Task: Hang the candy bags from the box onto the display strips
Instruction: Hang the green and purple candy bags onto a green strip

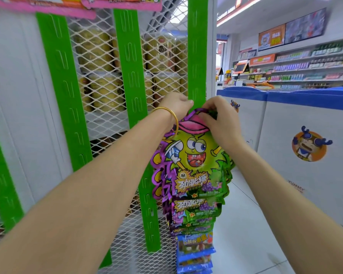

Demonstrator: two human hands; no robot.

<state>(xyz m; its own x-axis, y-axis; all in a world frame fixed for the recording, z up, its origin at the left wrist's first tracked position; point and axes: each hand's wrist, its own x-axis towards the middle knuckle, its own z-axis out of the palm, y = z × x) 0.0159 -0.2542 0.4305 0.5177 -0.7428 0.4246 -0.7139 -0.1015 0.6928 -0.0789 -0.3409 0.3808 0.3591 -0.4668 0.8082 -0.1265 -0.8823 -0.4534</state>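
A green and purple candy bag (194, 155) with a cartoon face hangs against the rightmost green display strip (197, 56). My right hand (218, 119) pinches the bag's top edge by its pink cap. My left hand (176, 105), with a gold bangle on the wrist, holds the strip just beside the bag's top. Below it, several more candy bags (196, 210) of the same kind overlap down the strip, then blue bags (194, 252). The box is not in view.
Two bare green strips (63, 86) (131, 76) hang on a white mesh rack (99, 62) to the left. Blue-lidded chest freezers (285, 125) stand to the right, with store shelves (305, 66) behind. White floor (246, 234) lies between.
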